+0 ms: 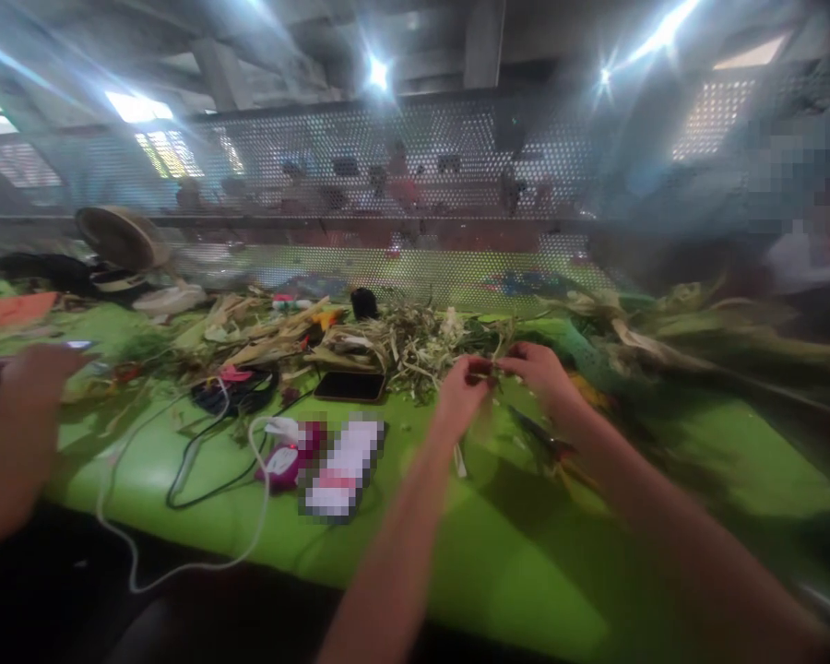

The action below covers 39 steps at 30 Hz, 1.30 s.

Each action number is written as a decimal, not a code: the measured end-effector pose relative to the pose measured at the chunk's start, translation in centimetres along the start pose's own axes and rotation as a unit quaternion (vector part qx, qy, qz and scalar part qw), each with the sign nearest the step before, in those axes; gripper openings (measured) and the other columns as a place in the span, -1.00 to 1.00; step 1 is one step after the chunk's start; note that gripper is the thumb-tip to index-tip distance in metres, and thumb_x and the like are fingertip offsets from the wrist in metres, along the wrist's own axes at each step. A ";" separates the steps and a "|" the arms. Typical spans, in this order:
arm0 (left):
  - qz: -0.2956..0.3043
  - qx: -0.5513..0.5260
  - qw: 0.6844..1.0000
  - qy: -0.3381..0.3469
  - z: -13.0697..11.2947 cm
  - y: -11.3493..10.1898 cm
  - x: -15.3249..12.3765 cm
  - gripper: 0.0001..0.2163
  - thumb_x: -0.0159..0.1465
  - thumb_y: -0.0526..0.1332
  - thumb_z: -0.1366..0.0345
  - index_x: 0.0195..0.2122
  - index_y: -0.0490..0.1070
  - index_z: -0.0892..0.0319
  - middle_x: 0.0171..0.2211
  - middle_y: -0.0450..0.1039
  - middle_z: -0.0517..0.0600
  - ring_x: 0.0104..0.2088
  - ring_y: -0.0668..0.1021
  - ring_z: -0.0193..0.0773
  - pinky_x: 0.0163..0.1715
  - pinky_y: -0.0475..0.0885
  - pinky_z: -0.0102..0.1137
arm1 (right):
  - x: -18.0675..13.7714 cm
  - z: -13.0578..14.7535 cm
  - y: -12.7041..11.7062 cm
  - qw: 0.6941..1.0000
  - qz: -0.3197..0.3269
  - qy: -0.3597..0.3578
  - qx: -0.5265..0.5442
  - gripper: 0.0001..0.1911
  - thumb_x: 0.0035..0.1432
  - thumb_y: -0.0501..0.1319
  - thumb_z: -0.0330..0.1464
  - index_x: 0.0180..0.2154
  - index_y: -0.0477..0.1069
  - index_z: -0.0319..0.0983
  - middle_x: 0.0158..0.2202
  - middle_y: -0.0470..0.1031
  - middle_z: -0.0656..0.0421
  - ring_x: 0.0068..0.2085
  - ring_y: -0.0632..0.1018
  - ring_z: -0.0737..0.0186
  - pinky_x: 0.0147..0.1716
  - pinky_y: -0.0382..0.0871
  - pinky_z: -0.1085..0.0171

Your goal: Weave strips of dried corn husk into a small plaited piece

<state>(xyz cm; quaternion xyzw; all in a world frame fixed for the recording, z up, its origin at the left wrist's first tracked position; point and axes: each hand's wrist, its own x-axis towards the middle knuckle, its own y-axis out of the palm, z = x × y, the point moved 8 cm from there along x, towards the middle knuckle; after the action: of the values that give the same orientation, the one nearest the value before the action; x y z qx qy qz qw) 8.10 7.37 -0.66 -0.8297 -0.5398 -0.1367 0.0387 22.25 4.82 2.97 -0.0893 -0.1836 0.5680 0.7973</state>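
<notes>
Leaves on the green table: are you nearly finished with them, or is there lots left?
Hard to say what is finished: no finished piece shows clearly. In hand: the left hand and right hand meet over a small dark bit, too blurred to name. Left: a big pile of dry leaves lies on the table, with more stalks at the right.
</notes>
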 end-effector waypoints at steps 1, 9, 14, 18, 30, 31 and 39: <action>-0.006 0.042 0.998 0.041 -0.7 -0.1 -0.1 -0.79 0.10 0.27 0.45 -0.21 0.42 0.20 -0.27 0.48 -0.01 -0.30 0.51 -0.35 -0.24 0.41 -0.44 | 0.0 -0.3 0.1 1.000 0.007 0.011 0.008 -0.75 -0.19 0.31 -0.20 -0.58 0.38 -0.24 -0.62 0.35 0.26 -0.52 0.31 0.32 -0.48 0.13 0.29; 0.008 0.272 0.942 0.197 -4.0 0.9 -1.4 -0.77 0.13 0.19 0.56 -0.23 0.47 0.16 -0.22 0.45 0.00 -0.32 0.51 -0.36 -0.21 0.43 -0.43 | -0.3 -2.6 1.0 0.988 0.064 0.088 0.106 -0.69 -0.27 0.35 -0.17 -0.60 0.33 -0.23 -0.69 0.24 0.32 -0.65 0.11 0.45 -0.64 -0.13 0.32; -0.002 0.284 0.942 0.179 -3.5 1.0 -1.4 -0.82 0.16 0.20 0.52 -0.26 0.48 0.13 -0.23 0.46 -0.01 -0.34 0.51 -0.35 -0.22 0.42 -0.43 | -0.4 -3.5 1.5 0.980 0.076 0.111 0.148 -0.68 -0.30 0.38 -0.18 -0.62 0.31 -0.22 -0.70 0.21 0.33 -0.67 0.11 0.47 -0.67 -0.15 0.34; -0.021 0.207 0.969 0.134 -2.6 0.6 -1.0 -0.87 0.15 0.21 0.49 -0.33 0.47 0.15 -0.28 0.47 0.00 -0.29 0.50 -0.30 -0.19 0.37 -0.43 | -0.2 -3.5 1.8 0.981 0.088 0.104 0.138 -0.67 -0.28 0.38 -0.15 -0.63 0.32 -0.22 -0.69 0.24 0.32 -0.67 0.11 0.47 -0.67 -0.12 0.34; -0.077 0.221 0.972 0.001 1.9 -1.8 0.3 -0.92 0.08 0.21 0.48 -0.41 0.44 0.20 -0.43 0.46 -0.06 -0.38 0.44 -0.30 -0.30 0.28 -0.41 | -1.4 1.1 1.5 0.938 0.085 -0.218 -0.257 -0.62 0.01 0.18 -0.48 -0.13 0.59 -0.12 -0.25 0.64 0.18 -0.28 0.57 0.18 -0.31 0.33 0.31; -0.073 0.242 0.967 0.009 1.6 -1.7 0.2 -0.92 0.07 0.21 0.49 -0.42 0.44 0.20 -0.43 0.46 -0.05 -0.38 0.44 -0.30 -0.30 0.27 -0.41 | -1.4 0.9 1.7 0.928 0.093 -0.223 -0.285 -0.59 0.02 0.18 -0.49 -0.10 0.59 -0.09 -0.15 0.64 0.17 -0.20 0.59 0.14 -0.24 0.35 0.29; -0.055 0.257 0.960 0.093 -0.2 -0.3 -0.3 -0.87 0.04 0.19 0.56 -0.45 0.42 0.21 -0.32 0.43 -0.01 -0.27 0.47 -0.28 -0.22 0.33 -0.40 | -0.1 -1.7 2.0 0.923 0.109 -0.197 -0.310 -0.66 0.11 0.19 -0.45 -0.11 0.60 -0.08 -0.11 0.64 0.17 -0.10 0.61 0.10 -0.14 0.39 0.26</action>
<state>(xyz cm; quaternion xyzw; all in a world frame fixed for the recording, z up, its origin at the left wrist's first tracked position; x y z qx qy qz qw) 7.65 7.19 -0.54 -0.7445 -0.5958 -0.0718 0.2925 21.14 5.50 0.69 -0.2379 -0.4935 0.5721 0.6104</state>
